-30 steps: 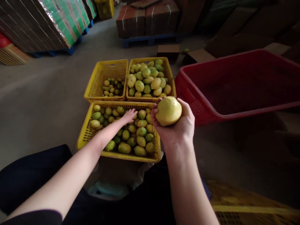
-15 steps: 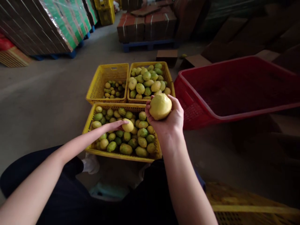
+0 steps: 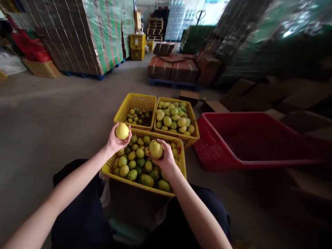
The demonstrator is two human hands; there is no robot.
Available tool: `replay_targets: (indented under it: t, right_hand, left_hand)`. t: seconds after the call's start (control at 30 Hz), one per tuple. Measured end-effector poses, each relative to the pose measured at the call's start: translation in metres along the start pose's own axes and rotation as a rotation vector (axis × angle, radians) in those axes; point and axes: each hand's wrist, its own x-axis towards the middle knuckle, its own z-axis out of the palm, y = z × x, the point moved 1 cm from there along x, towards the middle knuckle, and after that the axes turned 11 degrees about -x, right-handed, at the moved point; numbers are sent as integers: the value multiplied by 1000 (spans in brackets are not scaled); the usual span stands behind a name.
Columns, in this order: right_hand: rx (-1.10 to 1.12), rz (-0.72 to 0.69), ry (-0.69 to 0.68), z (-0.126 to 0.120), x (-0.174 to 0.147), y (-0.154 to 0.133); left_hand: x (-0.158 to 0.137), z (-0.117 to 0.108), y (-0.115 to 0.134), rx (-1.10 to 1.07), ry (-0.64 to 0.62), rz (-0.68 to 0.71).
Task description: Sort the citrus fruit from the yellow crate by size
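My left hand point(image 3: 116, 140) holds a yellow lemon point(image 3: 122, 131) above the left back corner of the near yellow crate point(image 3: 140, 186). In my right hand point(image 3: 167, 157) is a larger yellow-green lemon point(image 3: 156, 149), over the middle of that crate. Green and yellow lemons point(image 3: 145, 180) fill the near crate. Behind it on the left, another yellow crate point(image 3: 119, 110) has small lemons at its bottom. The back right crate point(image 3: 195, 119) is heaped with big yellow-green lemons point(image 3: 174, 111).
A large red plastic bin point(image 3: 211, 138) stands at the right. Strapped cardboard stacks point(image 3: 184, 71) sit on a blue pallet point(image 3: 169, 83) ahead. Wrapped pallet loads point(image 3: 103, 38) rise at the left back, and loose cardboard point(image 3: 241, 88) lies at the right back.
The view has tilted up. My left hand has lifted its lemon up from the near crate and moved left. My right hand has lowered its lemon toward the crate.
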Motion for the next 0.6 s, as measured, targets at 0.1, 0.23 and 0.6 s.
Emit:
replay_targets:
  t: [0.1, 0.23, 0.6]
  right_hand:
    - [-1, -132, -91, -1, 2, -2]
    - [-26, -336, -236, -2, 3, -15]
    - [-52, -438, -298, 2, 15, -23]
  left_hand:
    - [8, 18, 5, 30, 3, 73]
    - [6, 40, -2, 208, -9, 26]
    - [17, 34, -55, 471, -90, 184]
